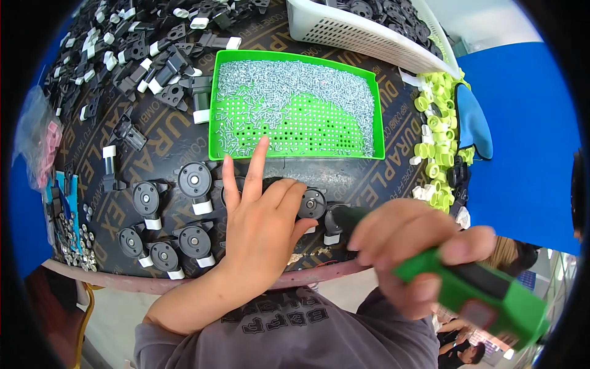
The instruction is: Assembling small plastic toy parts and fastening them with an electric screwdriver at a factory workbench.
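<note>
My left hand [255, 227] lies palm down over the table with its fingers spread. Two fingertips reach to the near edge of a green tray [216, 107] of small silver screws or rivets. The hand partly hides black round plastic parts with white tabs beneath it. My right hand [418, 246], blurred by motion, is closed around a green and black electric screwdriver [491, 295]. Its dark front end is close to a black round part [332, 224]; whether they touch I cannot tell. Beside it stands another round part [312, 204]. Several more, such as one round part [195, 179], stand left of my hand.
Loose black brackets with white ends [166, 67] pile up at the far left. A white basket [362, 40] of black parts stands at the back right. Yellow-green rings [436, 135] line the right edge. Small metal pieces [83, 246] lie at the left near a plastic bag [40, 135].
</note>
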### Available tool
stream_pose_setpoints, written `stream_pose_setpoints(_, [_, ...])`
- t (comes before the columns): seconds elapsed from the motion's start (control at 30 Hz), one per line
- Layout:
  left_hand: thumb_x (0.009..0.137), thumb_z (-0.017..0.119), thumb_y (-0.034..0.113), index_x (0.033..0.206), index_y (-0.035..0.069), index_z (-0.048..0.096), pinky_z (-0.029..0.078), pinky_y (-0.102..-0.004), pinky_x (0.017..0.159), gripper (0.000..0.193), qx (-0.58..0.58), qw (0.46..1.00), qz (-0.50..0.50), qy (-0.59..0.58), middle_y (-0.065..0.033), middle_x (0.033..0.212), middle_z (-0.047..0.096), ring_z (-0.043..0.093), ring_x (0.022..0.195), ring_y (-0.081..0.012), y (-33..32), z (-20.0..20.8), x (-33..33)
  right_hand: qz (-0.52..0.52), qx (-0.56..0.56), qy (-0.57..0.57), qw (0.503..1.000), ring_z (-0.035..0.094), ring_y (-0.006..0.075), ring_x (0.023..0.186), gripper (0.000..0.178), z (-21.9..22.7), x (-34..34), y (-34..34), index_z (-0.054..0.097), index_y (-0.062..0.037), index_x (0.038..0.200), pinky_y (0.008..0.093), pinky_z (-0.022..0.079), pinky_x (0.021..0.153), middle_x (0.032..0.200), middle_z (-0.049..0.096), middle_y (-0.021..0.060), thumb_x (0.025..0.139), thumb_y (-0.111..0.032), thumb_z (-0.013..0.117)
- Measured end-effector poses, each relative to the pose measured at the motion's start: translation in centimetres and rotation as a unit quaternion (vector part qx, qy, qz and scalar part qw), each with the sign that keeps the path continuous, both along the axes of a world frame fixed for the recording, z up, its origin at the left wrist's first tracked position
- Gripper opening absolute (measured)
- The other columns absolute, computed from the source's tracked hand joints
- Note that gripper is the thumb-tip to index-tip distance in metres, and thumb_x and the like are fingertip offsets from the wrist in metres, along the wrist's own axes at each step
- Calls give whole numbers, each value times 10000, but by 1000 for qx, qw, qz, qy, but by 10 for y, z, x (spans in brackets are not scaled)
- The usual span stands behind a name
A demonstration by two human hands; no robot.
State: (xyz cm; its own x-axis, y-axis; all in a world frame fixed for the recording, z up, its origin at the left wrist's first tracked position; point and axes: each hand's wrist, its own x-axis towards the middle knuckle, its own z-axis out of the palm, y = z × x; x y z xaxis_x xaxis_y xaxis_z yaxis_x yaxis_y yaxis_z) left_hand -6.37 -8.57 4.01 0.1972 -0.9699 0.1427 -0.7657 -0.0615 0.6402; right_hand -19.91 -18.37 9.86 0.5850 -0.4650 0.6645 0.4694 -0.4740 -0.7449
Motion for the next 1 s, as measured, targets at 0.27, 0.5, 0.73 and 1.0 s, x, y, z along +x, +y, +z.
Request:
stream_pose_setpoints(0.27, [684, 804, 186, 1061, 40, 654, 101, -669, 1133, 431, 2, 1000, 0, -7, -75, 1095, 630, 271, 1431, -361, 0, -4, 0, 48, 29, 48, 997, 565, 230, 551, 353, -16, 6, -4, 341, -106, 1135, 400, 525, 530, 698, 558, 110, 931, -169, 622])
stream_pose_setpoints(0.5, [684, 798, 183, 1054, 38, 656, 100, -666, 1135, 422, -3, 1000, 3, -14, -74, 1067, 633, 279, 1428, -357, -2, -1, 0, 80, 37, 88, 992, 561, 230, 545, 310, -11, 12, -12, 371, -90, 1080, 408, 513, 532, 694, 564, 110, 931, -159, 634])
stream_pose_setpoints(0.73, [649, 812, 205, 1018, 21, 663, 127, -642, 1144, 438, -10, 1000, 8, -14, -84, 1007, 641, 321, 1407, -337, -3, -4, 1, 13, 45, 51, 998, 536, 217, 509, 330, -10, 9, -3, 374, -95, 1101, 397, 499, 503, 656, 548, 90, 935, -190, 643])
stream_pose_setpoints(1.0, [676, 791, 247, 1115, 1, 641, 126, -671, 1128, 524, -3, 999, 11, -43, -101, 1129, 612, 288, 1422, -370, -1, -2, -7, -159, 4, -56, 986, 549, 179, 516, 293, -31, 11, -68, 357, -25, 1159, 320, 497, 520, 628, 558, 100, 966, -122, 557])
